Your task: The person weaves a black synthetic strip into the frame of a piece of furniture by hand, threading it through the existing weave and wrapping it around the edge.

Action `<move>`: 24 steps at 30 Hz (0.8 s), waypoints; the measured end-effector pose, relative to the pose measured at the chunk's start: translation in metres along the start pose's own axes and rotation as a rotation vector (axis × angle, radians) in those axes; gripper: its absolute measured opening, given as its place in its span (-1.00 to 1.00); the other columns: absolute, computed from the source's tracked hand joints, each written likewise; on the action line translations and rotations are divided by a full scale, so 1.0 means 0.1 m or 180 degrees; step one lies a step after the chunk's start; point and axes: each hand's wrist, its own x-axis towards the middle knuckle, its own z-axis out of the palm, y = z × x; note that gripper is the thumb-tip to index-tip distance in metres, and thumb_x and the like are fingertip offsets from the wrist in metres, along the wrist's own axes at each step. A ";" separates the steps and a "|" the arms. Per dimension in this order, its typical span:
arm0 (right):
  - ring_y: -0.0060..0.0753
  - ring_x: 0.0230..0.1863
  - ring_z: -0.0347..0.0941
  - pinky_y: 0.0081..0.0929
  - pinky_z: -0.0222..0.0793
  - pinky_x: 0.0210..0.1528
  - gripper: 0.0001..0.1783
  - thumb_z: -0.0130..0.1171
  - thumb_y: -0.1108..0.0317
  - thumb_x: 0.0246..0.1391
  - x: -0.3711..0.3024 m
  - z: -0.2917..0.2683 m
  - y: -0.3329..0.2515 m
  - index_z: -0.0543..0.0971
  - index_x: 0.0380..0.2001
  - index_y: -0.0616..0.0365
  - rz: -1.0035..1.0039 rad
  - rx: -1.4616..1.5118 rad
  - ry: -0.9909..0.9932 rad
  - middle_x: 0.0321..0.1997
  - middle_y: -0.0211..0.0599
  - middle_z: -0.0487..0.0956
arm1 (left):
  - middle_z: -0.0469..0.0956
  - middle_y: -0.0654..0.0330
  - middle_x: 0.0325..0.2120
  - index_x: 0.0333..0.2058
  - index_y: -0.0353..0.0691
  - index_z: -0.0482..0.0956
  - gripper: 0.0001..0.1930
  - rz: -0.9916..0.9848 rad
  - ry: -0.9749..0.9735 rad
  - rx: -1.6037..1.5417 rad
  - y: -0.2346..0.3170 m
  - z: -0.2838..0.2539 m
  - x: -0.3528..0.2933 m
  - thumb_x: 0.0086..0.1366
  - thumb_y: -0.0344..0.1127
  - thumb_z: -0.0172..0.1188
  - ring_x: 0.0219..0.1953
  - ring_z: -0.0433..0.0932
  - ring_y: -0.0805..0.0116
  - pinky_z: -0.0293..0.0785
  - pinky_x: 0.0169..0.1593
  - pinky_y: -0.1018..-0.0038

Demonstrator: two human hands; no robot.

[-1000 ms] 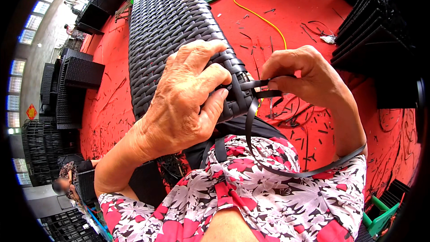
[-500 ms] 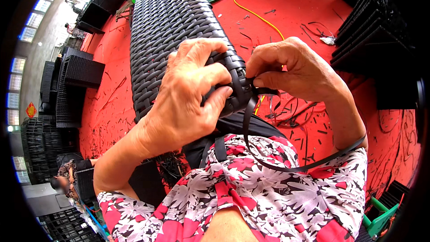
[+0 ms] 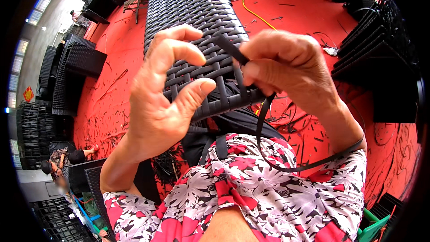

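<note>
Floor [image 3: 112, 89], red, littered with dark strip offcuts, fills the view. Woven panel [image 3: 197, 31], dark grey wicker, long and narrow, runs from 12 o'clock down to centre frame; its near edge sits over the person's lap. Stacked dark wicker furniture [image 3: 76, 62] at 9 o'clock, more [image 3: 376, 49] at 3 o'clock. Another person [image 3: 60, 161] crouches at 8 o'clock. Left hand [image 3: 161, 94]: fingers half curled and spread, thumb tip resting on the panel's near edge, forefinger arched above the weave, nothing enclosed. Right hand [image 3: 286, 69]: fingers pinched closed on a dark weaving strip [image 3: 262, 130], which emerges from the weave at centre and loops down toward 5 o'clock. Yellow cable [image 3: 255, 6] at 1 o'clock.
</note>
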 end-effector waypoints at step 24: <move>-0.06 -0.68 0.30 -0.20 0.18 -0.62 -0.85 0.08 0.62 -0.36 0.03 0.06 -0.17 0.32 -0.68 0.23 -0.1260 -0.3736 -0.0932 -0.73 -0.19 0.28 | 0.15 -0.15 0.20 -0.43 -0.30 0.52 -0.81 0.0619 -0.1012 0.1768 -0.29 0.15 -0.15 0.18 -0.30 0.03 0.19 0.10 -0.22 -0.06 0.21 -0.10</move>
